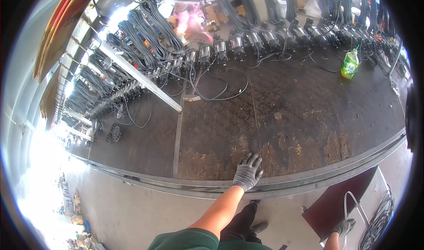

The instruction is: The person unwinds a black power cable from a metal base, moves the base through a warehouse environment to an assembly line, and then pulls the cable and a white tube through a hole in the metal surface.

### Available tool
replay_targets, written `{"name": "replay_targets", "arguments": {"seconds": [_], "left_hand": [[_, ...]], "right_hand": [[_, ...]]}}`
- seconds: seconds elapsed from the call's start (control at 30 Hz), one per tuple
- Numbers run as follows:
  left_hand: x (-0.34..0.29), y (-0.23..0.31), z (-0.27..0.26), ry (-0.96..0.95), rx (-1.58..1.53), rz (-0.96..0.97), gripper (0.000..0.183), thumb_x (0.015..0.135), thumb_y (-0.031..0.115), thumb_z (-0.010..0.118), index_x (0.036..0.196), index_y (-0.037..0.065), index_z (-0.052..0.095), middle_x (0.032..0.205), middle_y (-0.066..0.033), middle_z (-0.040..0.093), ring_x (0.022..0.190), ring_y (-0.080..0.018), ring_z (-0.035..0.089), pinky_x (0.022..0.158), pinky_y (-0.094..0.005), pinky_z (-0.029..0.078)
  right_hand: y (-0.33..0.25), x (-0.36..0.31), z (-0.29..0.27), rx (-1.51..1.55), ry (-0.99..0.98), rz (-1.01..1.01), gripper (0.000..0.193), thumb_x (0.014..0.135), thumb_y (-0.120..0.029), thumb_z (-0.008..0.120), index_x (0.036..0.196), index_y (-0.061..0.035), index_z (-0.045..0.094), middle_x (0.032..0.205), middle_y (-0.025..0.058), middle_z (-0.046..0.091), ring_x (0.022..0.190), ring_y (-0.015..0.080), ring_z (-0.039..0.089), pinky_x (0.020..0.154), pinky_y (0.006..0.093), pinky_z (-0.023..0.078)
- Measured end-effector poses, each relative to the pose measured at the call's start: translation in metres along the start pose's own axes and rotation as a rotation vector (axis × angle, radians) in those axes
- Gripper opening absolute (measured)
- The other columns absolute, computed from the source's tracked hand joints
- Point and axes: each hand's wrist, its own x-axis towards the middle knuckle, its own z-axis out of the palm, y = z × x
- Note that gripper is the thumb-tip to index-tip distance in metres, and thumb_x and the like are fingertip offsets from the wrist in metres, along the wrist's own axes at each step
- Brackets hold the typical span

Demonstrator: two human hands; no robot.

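My left hand (247, 172), in a grey striped glove, rests palm down at the front edge of the dark workbench (216, 148). Its fingers stretch onto the worn top and hold nothing. At the lower right, my gloved right hand (344, 227) is closed around a bent pale metal tube handle (345, 208). The handle stands beside a dark red board (338, 201) below bench height. A coil of dark cable (379, 219) hangs or lies just right of that hand; its support is hidden.
Cylindrical metal pump-like units (236, 44) line the bench's far side, with bundled black cables (161, 27) above. A green bottle (350, 64) stands at the far right. A slanting metal bar (141, 77) meets the bench top. Cardboard sheets (62, 24) hang upper left.
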Motion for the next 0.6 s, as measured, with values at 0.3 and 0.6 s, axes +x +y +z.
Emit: {"name": "replay_targets", "arguments": {"seconds": [0.3,0.6], "left_hand": [[0.008,0.002,-0.002,0.023,-0.009,0.0,0.056,0.091,0.036,0.068,0.141,0.012,0.058,0.151,-0.0115,0.048,0.144,-0.0362,0.037,0.118,-0.0537,0.033],[0.005,-0.008,0.0,0.051,0.011,0.01,0.057,0.089,0.036,0.069,0.14,0.011,0.057,0.15,-0.0125,0.049,0.142,-0.0378,0.04,0.116,-0.055,0.035]], "right_hand": [[-0.003,0.006,0.013,0.118,0.043,0.036,0.069,0.1,-0.054,0.059,0.144,-0.0016,0.055,0.153,0.017,0.05,0.142,0.0309,0.048,0.114,0.0417,0.043],[-0.02,-0.003,0.007,0.146,-0.032,0.013,0.069,0.103,-0.056,0.052,0.144,-0.0011,0.056,0.155,0.014,0.048,0.145,0.0293,0.044,0.118,0.041,0.039]]}}
